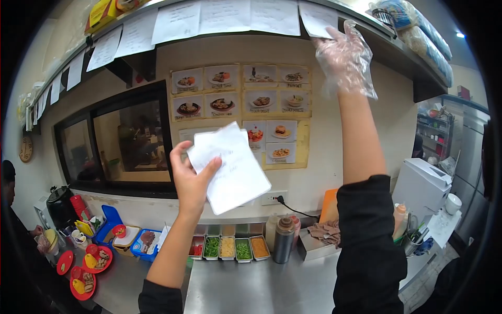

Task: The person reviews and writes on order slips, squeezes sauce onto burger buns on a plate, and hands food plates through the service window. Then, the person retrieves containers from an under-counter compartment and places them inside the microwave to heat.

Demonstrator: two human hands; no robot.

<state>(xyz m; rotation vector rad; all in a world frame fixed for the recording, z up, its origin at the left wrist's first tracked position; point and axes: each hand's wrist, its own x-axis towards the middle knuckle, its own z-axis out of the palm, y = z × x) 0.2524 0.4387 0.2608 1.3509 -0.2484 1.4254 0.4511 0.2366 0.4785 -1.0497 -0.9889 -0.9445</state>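
Note:
My left hand (196,180) is bare and pinches a small stack of white paper slips (230,170) with handwriting on them, thumb in front. Raised at the upper right, my right hand (345,60) wears a clear plastic glove. Its fingers touch the lower edge of a white slip (317,20) hanging from the shelf edge; the glove's glare blurs the exact grip. More written slips (225,18) hang in a row to the left of it.
Below are a steel counter (235,288), metal trays of chopped food (227,247), a dark bottle (284,240) and a cardboard box (316,248). Red plates of food (98,259) stand at the left, near a person in dark clothes (21,235). A shelf (387,52) runs overhead.

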